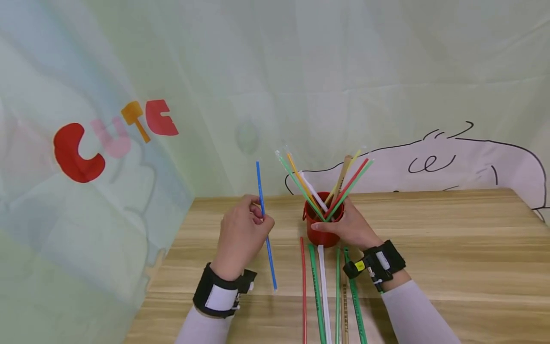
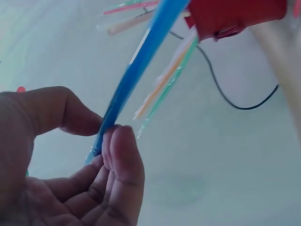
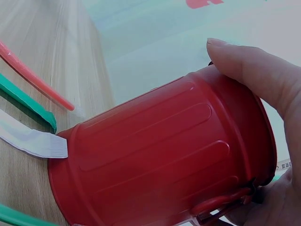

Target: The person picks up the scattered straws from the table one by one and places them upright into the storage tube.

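Note:
A blue straw [image 1: 269,255] is pinched between the thumb and fingers of my left hand [image 1: 242,234], held nearly upright to the left of a small red bucket [image 1: 315,234]. My right hand [image 1: 356,225] grips that bucket near its rim, thumb on the near side, as the right wrist view also shows the bucket [image 3: 155,150] from close by. Several straws fan out of the bucket, among them an orange straw [image 1: 297,174], a red straw [image 1: 354,179] and a brown paper-wrapped straw [image 1: 342,177]. The bucket hides their lower ends.
In front of the bucket, several straws lie side by side on the wooden table [image 1: 451,248]: a red straw [image 1: 304,291], a white wrapped straw [image 1: 324,296], a brown straw [image 1: 345,310] and green ones. A printed curtain [image 1: 365,71] hangs behind the table.

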Demonstrator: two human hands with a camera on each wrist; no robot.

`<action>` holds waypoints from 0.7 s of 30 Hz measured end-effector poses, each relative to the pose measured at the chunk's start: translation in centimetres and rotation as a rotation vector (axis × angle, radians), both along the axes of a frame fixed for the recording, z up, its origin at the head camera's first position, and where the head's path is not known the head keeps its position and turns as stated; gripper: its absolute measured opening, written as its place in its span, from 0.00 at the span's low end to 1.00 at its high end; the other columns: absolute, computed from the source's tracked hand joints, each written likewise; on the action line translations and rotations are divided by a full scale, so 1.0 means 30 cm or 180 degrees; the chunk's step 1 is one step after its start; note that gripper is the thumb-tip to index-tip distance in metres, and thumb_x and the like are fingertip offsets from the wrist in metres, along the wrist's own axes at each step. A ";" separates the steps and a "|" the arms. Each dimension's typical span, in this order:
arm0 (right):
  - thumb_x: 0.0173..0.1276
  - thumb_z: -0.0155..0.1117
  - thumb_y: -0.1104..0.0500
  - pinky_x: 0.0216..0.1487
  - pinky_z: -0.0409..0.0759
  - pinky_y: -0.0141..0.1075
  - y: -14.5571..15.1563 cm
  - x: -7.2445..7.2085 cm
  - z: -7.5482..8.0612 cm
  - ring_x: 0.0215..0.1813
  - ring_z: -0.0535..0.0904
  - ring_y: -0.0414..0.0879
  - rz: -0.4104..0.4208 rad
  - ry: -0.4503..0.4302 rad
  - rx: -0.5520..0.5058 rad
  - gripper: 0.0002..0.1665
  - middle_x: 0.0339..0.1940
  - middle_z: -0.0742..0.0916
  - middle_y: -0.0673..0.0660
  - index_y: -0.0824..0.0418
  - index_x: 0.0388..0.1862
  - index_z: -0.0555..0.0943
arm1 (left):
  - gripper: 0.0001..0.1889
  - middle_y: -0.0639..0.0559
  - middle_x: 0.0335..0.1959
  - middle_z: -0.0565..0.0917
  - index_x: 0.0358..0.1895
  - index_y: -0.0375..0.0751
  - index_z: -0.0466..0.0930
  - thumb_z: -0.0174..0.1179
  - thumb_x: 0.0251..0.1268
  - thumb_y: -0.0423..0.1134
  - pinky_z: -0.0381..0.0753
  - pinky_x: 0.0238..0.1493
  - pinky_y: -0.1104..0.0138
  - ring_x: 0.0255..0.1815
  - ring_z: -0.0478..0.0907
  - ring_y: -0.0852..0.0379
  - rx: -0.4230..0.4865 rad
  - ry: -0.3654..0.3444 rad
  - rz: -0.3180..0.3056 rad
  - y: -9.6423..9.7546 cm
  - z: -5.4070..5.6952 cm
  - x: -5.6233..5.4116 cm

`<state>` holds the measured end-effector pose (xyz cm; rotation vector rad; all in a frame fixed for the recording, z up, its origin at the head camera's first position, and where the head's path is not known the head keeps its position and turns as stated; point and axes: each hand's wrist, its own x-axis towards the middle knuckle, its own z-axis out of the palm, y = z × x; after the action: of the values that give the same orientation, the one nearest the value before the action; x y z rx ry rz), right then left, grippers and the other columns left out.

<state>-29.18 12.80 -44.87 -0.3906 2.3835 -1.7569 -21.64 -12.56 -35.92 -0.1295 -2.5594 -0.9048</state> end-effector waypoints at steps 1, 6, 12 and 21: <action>0.60 0.82 0.49 0.68 0.78 0.60 0.001 -0.002 -0.001 0.73 0.71 0.60 0.0015 0.0009 -0.0007 0.55 0.71 0.76 0.60 0.55 0.78 0.59 | 0.16 0.50 0.29 0.84 0.50 0.32 0.81 0.66 0.60 0.34 0.80 0.33 0.62 0.29 0.81 0.57 0.0030 0.0014 0.0012 -0.001 0.015 -0.005; 0.59 0.82 0.50 0.68 0.79 0.59 0.002 -0.007 -0.001 0.73 0.72 0.60 0.0045 0.0010 -0.0048 0.54 0.71 0.77 0.60 0.54 0.77 0.59 | 0.16 0.48 0.32 0.86 0.52 0.33 0.78 0.65 0.63 0.35 0.84 0.34 0.61 0.30 0.86 0.56 0.0169 0.0182 -0.0006 0.001 0.082 -0.034; 0.59 0.82 0.50 0.65 0.81 0.57 -0.002 -0.006 0.001 0.72 0.73 0.59 0.0036 -0.0013 -0.0058 0.54 0.70 0.77 0.57 0.52 0.77 0.60 | 0.13 0.46 0.34 0.88 0.51 0.35 0.77 0.63 0.68 0.37 0.87 0.32 0.59 0.30 0.88 0.53 0.0331 0.0455 -0.0055 0.021 0.144 -0.067; 0.58 0.83 0.50 0.68 0.78 0.59 -0.007 -0.004 0.002 0.72 0.72 0.58 0.0024 -0.0003 -0.0061 0.55 0.70 0.77 0.57 0.51 0.77 0.59 | 0.13 0.41 0.42 0.89 0.51 0.35 0.72 0.64 0.71 0.36 0.91 0.42 0.58 0.37 0.91 0.50 0.0762 0.0645 -0.0206 0.094 0.099 -0.134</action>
<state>-29.29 12.59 -44.80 -0.4009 2.3630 -1.7778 -25.66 -9.73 -32.95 -0.2220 -2.2545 -1.1522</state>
